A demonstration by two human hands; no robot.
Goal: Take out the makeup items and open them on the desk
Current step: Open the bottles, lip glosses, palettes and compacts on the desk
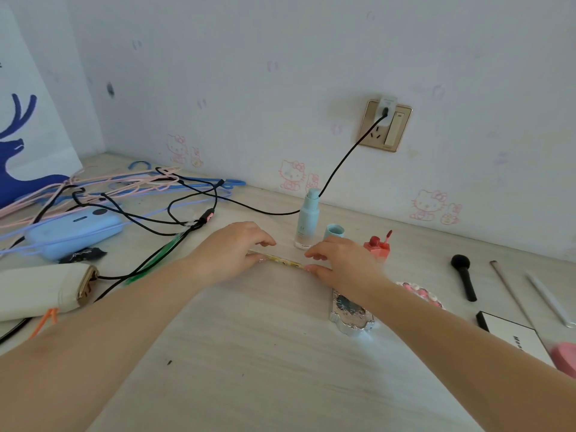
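A thin yellow patterned makeup pencil [282, 260] lies level just above the desk, held at both ends. My left hand [232, 249] pinches its left end and my right hand [339, 261] pinches its right end. Behind them stands a pale blue pump bottle [307, 219] with its blue cap [334, 231] off beside it. A red lip gloss [377, 246] stands open, its wand leaning on it. A silver ornate compact [350, 311] and a pink-trimmed item [419, 291] lie under my right forearm.
To the right lie a black brush [463, 275], two thin sticks [511, 294], a white palette box [514, 336] and a pink sponge [565, 358]. At the left are a white pouch [40, 291], a blue case [73, 230], hangers and black cables [174, 213].
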